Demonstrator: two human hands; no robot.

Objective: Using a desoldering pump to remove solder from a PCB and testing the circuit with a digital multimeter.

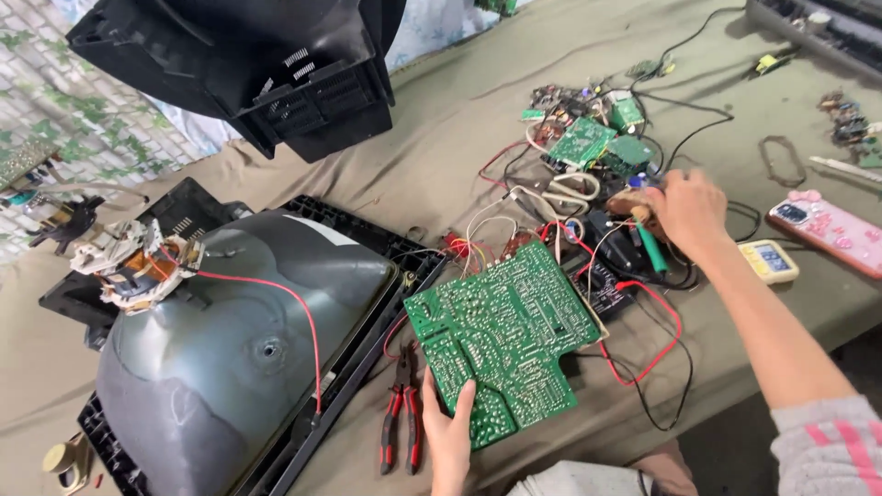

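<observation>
Left hand (447, 432) grips near edge of large green printed circuit board (503, 336), held tilted above olive cloth-covered table (441, 119) beside grey picture tube (230, 340); right hand (687, 213) closed around green-handled soldering iron (650, 241) among tangled wires, red-handled pliers (402, 424) nearby.

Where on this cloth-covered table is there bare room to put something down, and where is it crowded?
Bare cloth lies between the black rear housing and the small green boards. Another strip runs along the near edge right of the large circuit board, which the left hand holds. It is crowded with wires and parts around the right hand.
</observation>
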